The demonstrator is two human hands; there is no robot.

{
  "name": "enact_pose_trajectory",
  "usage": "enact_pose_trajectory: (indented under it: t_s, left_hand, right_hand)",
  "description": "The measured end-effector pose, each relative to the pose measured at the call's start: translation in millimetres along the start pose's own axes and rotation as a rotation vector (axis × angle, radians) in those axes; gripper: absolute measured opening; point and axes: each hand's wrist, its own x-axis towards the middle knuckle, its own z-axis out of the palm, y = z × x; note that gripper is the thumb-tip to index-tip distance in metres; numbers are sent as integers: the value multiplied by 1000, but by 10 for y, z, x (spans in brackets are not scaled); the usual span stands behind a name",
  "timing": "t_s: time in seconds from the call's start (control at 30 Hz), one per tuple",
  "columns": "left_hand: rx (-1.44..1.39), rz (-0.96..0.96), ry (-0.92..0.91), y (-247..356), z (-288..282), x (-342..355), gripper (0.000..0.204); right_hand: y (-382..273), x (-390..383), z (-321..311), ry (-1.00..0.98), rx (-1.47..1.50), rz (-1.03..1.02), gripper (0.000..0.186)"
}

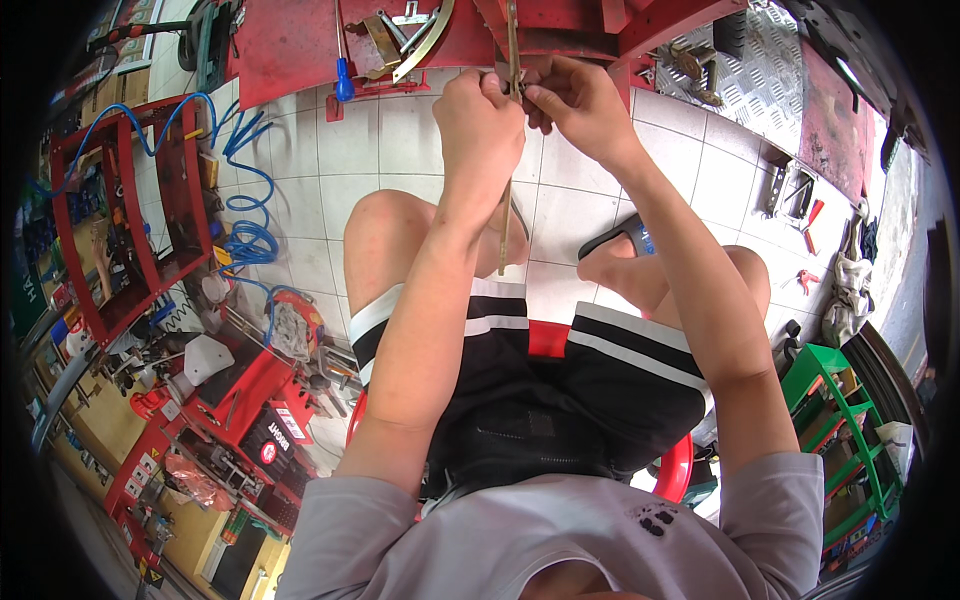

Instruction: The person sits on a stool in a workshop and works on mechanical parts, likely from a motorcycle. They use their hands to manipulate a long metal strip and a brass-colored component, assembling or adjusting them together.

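A long, narrow brass-coloured strip that looks like a drive chain [504,232] runs from the red lift or stand at the top, down between my hands, with its lower end dangling over the floor. My left hand [482,125] is closed on it, thumb and fingers pinched at its left side. From the right, my right hand [583,108] pinches at the same stretch of chain with thumb and curled fingers. Whether a small part sits between the fingertips cannot be made out. Just left of my hands, a blue-handled screwdriver [344,82] lies over the red platform's edge.
The red platform [285,60] carries a curved brass-coloured metal piece [425,45]. A coiled blue air hose [250,240] and red metal frame [125,220] stand left. Toolboxes crowd the lower left. On the right are a green rack [830,400] and tools on the tiled floor [690,150].
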Motion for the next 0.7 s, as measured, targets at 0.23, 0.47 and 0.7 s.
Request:
enact_pose_trajectory:
  t_s: [0.23, 0.47, 0.7]
  left_hand:
    - [37, -107, -25, 134, -26, -26, 28]
    - [38, -86, -35, 66, -43, -2, 29]
    - [40, -95, -37, 101, -35, -1, 29]
  right_hand:
    - [-63, -19, 5, 65, -154, -11, 20]
    - [-114, -19, -3, 58, -331, -4, 19]
    - [-22, 4, -22, 85, -364, -84, 19]
